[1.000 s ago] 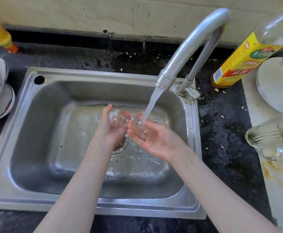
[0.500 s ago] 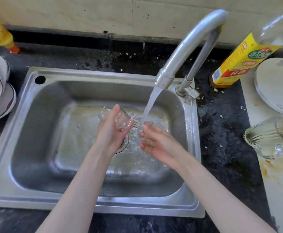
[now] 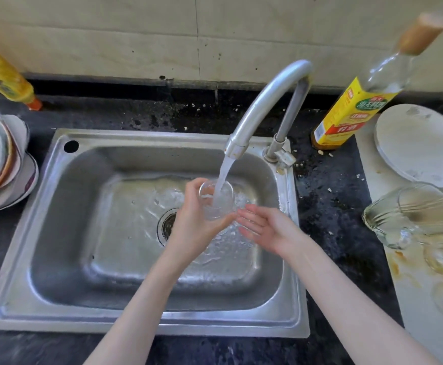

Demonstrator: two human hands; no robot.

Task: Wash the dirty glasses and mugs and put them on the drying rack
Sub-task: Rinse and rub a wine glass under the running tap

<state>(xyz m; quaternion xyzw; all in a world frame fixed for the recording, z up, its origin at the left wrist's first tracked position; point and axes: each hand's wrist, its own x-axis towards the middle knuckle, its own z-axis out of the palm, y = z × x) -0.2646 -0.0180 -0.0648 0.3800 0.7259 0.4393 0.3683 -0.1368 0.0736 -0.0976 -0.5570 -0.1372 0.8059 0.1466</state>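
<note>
Lower wall of the small glass (image 3: 216, 200) hidden inside the curled left hand (image 3: 194, 225); base not discernible. Drain (image 3: 168, 225) half covered by that hand's wrist. Well right of the right hand (image 3: 265, 229), overturned glassware (image 3: 410, 212) cut by the frame edge; count indeterminate. Far left of the left hand, plate stack (image 3: 1, 159) cropped. Bottle label (image 3: 357, 114) print too small to read.

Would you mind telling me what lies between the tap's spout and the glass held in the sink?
Only the falling water stream, running from the spout into the glass gripped by the left hand, in the head view.
</note>
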